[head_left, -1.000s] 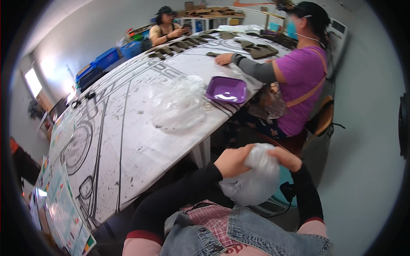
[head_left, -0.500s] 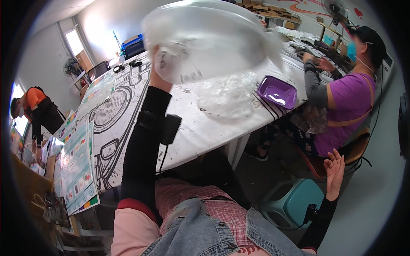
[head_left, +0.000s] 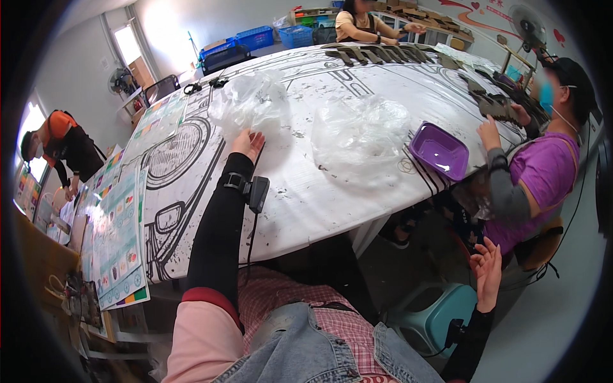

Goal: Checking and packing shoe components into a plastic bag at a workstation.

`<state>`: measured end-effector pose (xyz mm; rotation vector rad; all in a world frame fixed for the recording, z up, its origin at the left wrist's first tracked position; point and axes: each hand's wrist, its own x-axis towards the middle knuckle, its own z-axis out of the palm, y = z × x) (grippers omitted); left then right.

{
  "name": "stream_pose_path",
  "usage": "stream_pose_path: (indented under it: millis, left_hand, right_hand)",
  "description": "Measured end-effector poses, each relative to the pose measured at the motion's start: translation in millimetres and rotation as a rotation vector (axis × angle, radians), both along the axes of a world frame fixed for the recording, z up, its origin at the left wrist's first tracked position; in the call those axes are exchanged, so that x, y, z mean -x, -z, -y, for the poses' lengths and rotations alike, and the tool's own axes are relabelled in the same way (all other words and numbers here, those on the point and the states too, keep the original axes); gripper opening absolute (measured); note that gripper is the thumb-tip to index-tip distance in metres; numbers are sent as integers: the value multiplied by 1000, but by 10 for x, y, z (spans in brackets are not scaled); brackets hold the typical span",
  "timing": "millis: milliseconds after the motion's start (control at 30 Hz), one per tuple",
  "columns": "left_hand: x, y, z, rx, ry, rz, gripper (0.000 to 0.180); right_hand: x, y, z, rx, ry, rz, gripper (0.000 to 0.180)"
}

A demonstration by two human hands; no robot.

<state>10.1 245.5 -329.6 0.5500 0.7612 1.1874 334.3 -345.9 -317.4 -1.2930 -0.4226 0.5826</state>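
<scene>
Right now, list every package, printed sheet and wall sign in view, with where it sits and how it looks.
Clear plastic bag: crumpled on the table, at the left hand.
Second clear plastic bag: right of it, beside the purple tray.
Printed sheets: along the table's left edge, pale green with coloured squares.
Blue crates: by the far wall.
Wall decoration: top right, red hearts.
The right hand hangs empty, below the table.

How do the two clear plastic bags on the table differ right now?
The far bag lies at the left hand, whose fingers touch its near edge; the near bag lies untouched beside the purple tray. The near bag spreads wider and flatter; the far bag is more bunched. Both are clear and crumpled.
</scene>
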Motion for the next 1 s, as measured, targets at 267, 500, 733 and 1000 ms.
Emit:
stream_pose_path:
  millis: [267, 500, 733, 1000]
  left_hand:
    - [263, 213, -81, -159, 116, 72, 20]
    - [223, -132, 981, -210, 239, -186, 51]
    - [389, -288, 2026, -532, 679, -645, 71]
    - [534, -55, 2078, -611, 732, -498, 81]
  right_hand:
    - [53, 202, -401, 33, -122, -15, 48]
    - [607, -58, -1213, 233, -212, 539, 41]
    - [1235, -201, -2369, 192, -229, 1474, 84]
    - [1568, -45, -3059, 197, -569, 1405, 79]
